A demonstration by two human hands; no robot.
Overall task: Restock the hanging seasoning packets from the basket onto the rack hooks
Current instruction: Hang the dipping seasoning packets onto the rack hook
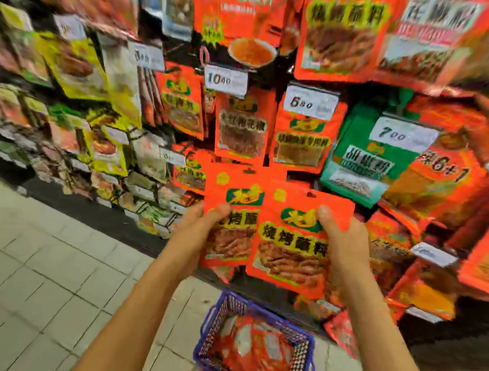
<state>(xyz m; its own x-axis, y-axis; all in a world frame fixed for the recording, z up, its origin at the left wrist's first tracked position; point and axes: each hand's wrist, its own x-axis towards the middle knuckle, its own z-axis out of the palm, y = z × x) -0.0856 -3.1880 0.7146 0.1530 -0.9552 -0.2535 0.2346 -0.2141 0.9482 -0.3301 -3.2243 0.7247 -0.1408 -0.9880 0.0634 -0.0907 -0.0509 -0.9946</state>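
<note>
I hold two red seasoning packets in front of the rack. My left hand grips the left packet by its left side, thumb across its face. My right hand grips the right packet, which overlaps the left one, thumb on its upper right part. Each packet has a hang hole at its top edge. Below on the floor stands the blue basket with more red packets inside. The rack behind carries hanging red packets under price tags.
A green packet row hangs to the right under a 7.00 tag. Shelves of yellow and mixed packets run off to the left. Grey tiled floor lies at lower left. The picture is motion-blurred.
</note>
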